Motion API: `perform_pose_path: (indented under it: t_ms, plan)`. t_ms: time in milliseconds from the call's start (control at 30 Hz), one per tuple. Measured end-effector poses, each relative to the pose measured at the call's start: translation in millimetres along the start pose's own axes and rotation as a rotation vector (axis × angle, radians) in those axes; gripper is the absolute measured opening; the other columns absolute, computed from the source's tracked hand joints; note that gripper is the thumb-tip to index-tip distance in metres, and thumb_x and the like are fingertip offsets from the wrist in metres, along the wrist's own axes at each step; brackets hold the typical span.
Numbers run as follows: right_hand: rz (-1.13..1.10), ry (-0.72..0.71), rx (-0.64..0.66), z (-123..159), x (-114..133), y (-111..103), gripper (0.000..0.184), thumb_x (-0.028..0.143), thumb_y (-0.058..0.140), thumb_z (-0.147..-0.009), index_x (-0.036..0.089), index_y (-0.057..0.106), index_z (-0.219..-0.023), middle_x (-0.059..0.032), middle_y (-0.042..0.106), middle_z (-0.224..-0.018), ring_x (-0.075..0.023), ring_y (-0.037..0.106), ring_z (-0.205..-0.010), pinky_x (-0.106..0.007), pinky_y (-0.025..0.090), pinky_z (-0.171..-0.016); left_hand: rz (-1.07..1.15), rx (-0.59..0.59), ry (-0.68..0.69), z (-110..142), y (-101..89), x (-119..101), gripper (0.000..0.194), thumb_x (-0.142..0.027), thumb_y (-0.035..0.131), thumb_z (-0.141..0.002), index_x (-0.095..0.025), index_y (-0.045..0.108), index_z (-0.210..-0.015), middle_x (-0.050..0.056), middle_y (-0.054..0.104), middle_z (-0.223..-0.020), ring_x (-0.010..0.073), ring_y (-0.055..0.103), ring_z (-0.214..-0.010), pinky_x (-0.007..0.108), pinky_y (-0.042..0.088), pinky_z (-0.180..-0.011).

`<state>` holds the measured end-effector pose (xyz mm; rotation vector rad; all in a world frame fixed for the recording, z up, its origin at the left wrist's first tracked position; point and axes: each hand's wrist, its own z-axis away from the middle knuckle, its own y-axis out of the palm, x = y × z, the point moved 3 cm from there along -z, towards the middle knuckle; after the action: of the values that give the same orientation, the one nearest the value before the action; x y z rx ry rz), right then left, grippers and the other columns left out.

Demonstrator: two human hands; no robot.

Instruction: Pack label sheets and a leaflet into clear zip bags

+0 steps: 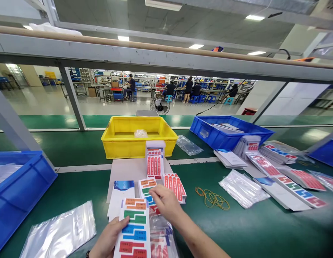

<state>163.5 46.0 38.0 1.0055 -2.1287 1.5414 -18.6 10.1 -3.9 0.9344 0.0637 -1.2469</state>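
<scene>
My left hand (108, 238) grips the lower left edge of a sticker sheet (134, 227) with orange, green, blue and red labels, held at the bottom centre. My right hand (165, 202) pinches the top of a second multicoloured sheet (146, 190) lying just behind the first. A clear plastic bag with red-printed sheets (161, 238) lies under my right wrist. Beside them lie a fan of red label sheets (175, 186), a red-striped stack (155, 165) and a white card with a blue corner (120, 195), all on a grey board (128, 170).
A yellow bin (120, 145) stands behind the board, a blue bin (15, 193) at left, another blue bin (209, 134) at right. Rubber bands (213, 199), clear bags (58, 233) and rows of label sheets (290, 179) lie on the green table. Seated workers are far off.
</scene>
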Motion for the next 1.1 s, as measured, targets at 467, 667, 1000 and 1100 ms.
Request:
perform_pose_path:
  t_ms: [467, 667, 1000, 1100]
  plan:
    - [0.701, -0.034, 0.278, 28, -71, -37, 0.031, 0.008, 0.037, -0.082, 0.017, 0.065, -0.071, -0.0086, 0.068, -0.084, -0.0202, 0.062, -0.076, -0.032, 0.042, -0.075, 0.032, 0.007, 0.035, -2, -1.9, 1, 0.042, -0.020, 0.063, -0.075, 0.000, 0.048, -0.109, 0.018, 0.071, -0.080, 0.0286, 0.068, -0.074, 0.039, 0.051, -0.075]
    - [0.692, -0.010, 0.232, 25, -65, -43, 0.017, 0.017, 0.054, -0.074, 0.018, 0.063, -0.089, -0.0075, 0.067, -0.089, -0.0226, 0.062, -0.079, -0.030, 0.044, -0.067, 0.031, -0.025, 0.035, 3, 2.2, -4, 0.037, -0.019, 0.056, -0.080, 0.000, 0.046, -0.110, 0.017, 0.071, -0.078, 0.0281, 0.068, -0.074, 0.039, 0.052, -0.075]
    - [0.749, -0.052, 0.205, 26, -77, -41, 0.032, 0.010, 0.036, -0.081, 0.018, 0.065, -0.069, -0.0065, 0.068, -0.067, -0.0194, 0.062, -0.061, -0.028, 0.044, -0.058, 0.074, -0.031, 0.084, 3, -0.5, -4, 0.038, -0.020, 0.062, -0.075, -0.002, 0.049, -0.106, 0.017, 0.071, -0.080, 0.0289, 0.068, -0.076, 0.039, 0.052, -0.075]
    - [0.699, -0.093, -0.066, 25, -67, -49, 0.031, 0.015, 0.037, -0.082, 0.019, 0.067, -0.074, -0.0081, 0.070, -0.074, -0.0216, 0.064, -0.065, -0.031, 0.047, -0.060, 0.099, -0.020, 0.107, -2, -4.3, -2, 0.040, -0.021, 0.065, -0.073, -0.002, 0.051, -0.105, 0.017, 0.071, -0.081, 0.0296, 0.068, -0.076, 0.041, 0.051, -0.076]
